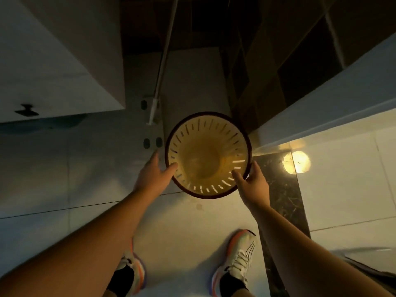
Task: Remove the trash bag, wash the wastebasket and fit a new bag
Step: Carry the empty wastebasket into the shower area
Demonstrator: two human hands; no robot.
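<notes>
Pale tiled floor (64, 172), dim light; a bright lamp reflection (296, 162) on the glossy tile just beyond the right hand. Yellow slotted wastebasket (206, 156) with dark rim sits between the two hands, mouth up, no bag inside. Left hand (153, 174) grips the rim's left side, thumb hooked inside, fingers outside. Right hand (252, 182) grips the rim's right side, thumb inside too. Whether the basket rests on the floor or is lifted cannot be told. White pole (164, 61) leans past the left hand. Dark marble strip (282, 200) runs under the right forearm. Two white sneakers (237, 260) below the arms
</notes>
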